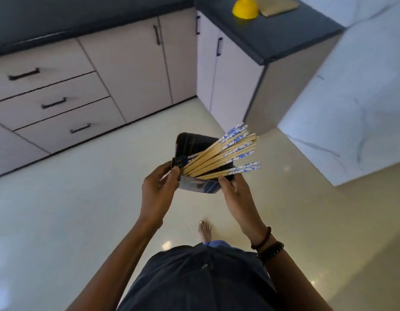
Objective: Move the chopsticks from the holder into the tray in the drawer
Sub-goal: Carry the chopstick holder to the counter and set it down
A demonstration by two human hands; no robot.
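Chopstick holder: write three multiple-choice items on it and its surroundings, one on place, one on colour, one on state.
1. Where is the holder?
A. Standing on the countertop
B. Held between the left hand and the right hand
C. Lying on the floor

2. The ends of the chopsticks are patterned in:
A. Red
B. Green
C. Blue

3. The three stacked drawers are:
A. All shut
B. Top one open
C. All open

Answers: B, both hands grip its sides in mid-air; C, blue-and-white marks show on the protruding ends; A, every drawer front sits flush with the cabinet.
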